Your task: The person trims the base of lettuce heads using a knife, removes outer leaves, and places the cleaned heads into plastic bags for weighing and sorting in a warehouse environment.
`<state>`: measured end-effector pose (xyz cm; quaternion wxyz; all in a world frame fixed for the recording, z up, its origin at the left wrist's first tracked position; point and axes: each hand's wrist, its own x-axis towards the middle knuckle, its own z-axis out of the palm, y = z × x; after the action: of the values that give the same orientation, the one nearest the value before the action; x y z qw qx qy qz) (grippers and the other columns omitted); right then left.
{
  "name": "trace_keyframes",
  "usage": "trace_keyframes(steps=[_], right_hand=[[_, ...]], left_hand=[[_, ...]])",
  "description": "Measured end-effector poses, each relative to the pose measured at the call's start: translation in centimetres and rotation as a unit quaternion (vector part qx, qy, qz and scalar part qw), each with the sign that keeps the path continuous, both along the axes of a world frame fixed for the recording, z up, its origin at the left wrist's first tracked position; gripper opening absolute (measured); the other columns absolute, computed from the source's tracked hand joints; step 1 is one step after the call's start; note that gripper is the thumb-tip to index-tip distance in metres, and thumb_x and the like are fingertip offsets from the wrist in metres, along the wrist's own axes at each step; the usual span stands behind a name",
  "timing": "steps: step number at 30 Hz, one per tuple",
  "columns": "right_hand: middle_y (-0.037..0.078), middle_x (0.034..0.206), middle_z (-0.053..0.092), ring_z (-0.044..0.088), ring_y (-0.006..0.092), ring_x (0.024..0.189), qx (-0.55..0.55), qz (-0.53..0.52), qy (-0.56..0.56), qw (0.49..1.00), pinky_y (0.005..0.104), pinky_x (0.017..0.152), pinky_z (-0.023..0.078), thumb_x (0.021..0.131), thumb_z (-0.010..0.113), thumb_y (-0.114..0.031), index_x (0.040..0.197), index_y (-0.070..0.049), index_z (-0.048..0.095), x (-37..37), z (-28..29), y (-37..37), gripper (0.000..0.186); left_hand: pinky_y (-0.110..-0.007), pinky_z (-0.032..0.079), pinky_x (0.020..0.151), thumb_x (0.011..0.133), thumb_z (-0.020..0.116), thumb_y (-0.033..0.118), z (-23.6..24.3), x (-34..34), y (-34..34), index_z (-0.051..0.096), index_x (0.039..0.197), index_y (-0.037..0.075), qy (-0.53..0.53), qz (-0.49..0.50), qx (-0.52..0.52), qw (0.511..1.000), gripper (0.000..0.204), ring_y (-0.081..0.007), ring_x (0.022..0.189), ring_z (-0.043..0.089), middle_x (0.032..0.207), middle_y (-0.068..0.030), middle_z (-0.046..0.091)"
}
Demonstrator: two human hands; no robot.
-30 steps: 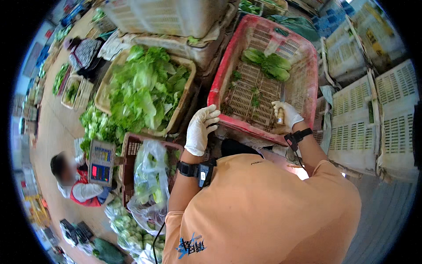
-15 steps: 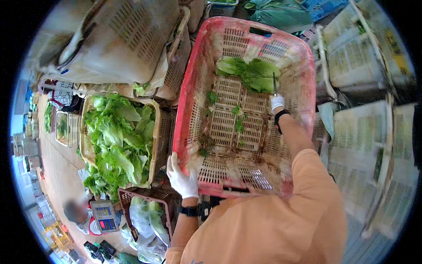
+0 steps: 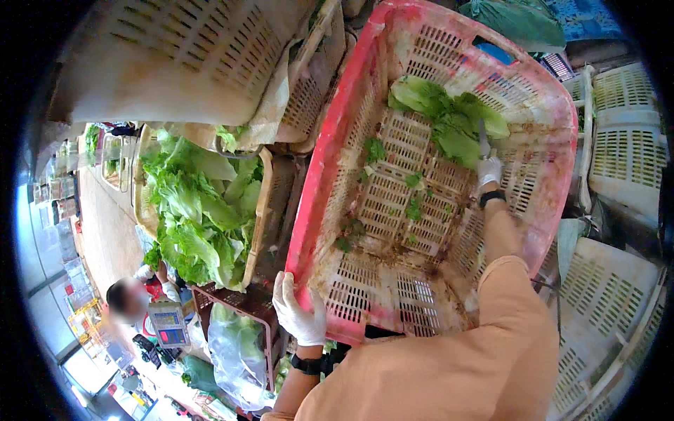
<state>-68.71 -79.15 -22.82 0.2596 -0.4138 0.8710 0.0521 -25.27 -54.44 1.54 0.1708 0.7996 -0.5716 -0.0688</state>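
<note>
Left hand (image 3: 300, 309), white-gloved: at the near-left corner of the red-rimmed crate (image 3: 325, 175). Fingers lie on the outer side, thumb on the inner side; the hand is partly curled and has hold of the rim. Pressure of grip: cannot tell.

Right hand (image 3: 490, 170), white-gloved: inside the crate, by its right wall. Fingers closed round a knife; handle mostly hidden by the glove. Blade (image 3: 483, 137) points toward the far edge and overlaps the lettuce in this view; contact cannot be told.

Lettuce (image 3: 449, 123): green, lying on the crate floor near the far edge, its right end close to the right wall. Small leaf scraps (image 3: 414, 208) are scattered over the middle and left of the floor; brown dirt marks the slats.

Surroundings: beyond the left edge, a yellowish crate (image 3: 264, 203) heaped with loose leaves (image 3: 193, 210). Off the near-left corner, a brown crate (image 3: 268, 337) with a clear plastic bag (image 3: 239, 358).
</note>
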Motion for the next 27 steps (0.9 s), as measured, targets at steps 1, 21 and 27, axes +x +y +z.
trace_keyframes(steps=[1,21,27], right_hand=[[0.017,0.109,0.061,0.054,0.0297,0.108,0.015,0.009,0.004,1.000,0.0380,0.087,0.045,0.088,0.051,-0.020,0.109,-0.005,0.058,1.5,0.2,1.4,0.027],[0.023,0.085,0.062,0.058,0.0393,0.083,-0.208,0.064,-0.008,0.976,0.0436,0.071,0.044,0.076,0.062,-0.047,0.088,-0.002,0.062,10.1,14.1,9.6,0.046],[0.017,0.069,0.062,0.060,0.0335,0.066,-0.279,0.152,-0.085,0.944,0.0387,0.061,0.044,0.074,0.066,-0.044,0.083,-0.002,0.064,14.7,26.6,14.6,0.043]], left_hand=[[-0.043,0.041,0.089,0.072,0.063,0.007,0.3,-0.2,-0.3,0.044,0.124,0.005,-0.016,-0.006,0.008,1.000,0.056,-0.0362,0.108,0.049,0.122,-0.0191,0.049],[-0.041,0.042,0.090,0.070,0.066,0.012,0.8,2.3,0.5,0.044,0.128,0.013,0.024,0.002,-0.010,1.000,0.063,-0.0341,0.107,0.050,0.120,-0.0162,0.051],[-0.046,0.043,0.086,0.070,0.066,0.026,1.9,1.1,1.8,0.041,0.129,0.015,0.062,-0.003,-0.019,0.998,0.065,-0.0371,0.107,0.049,0.121,-0.0186,0.047]])
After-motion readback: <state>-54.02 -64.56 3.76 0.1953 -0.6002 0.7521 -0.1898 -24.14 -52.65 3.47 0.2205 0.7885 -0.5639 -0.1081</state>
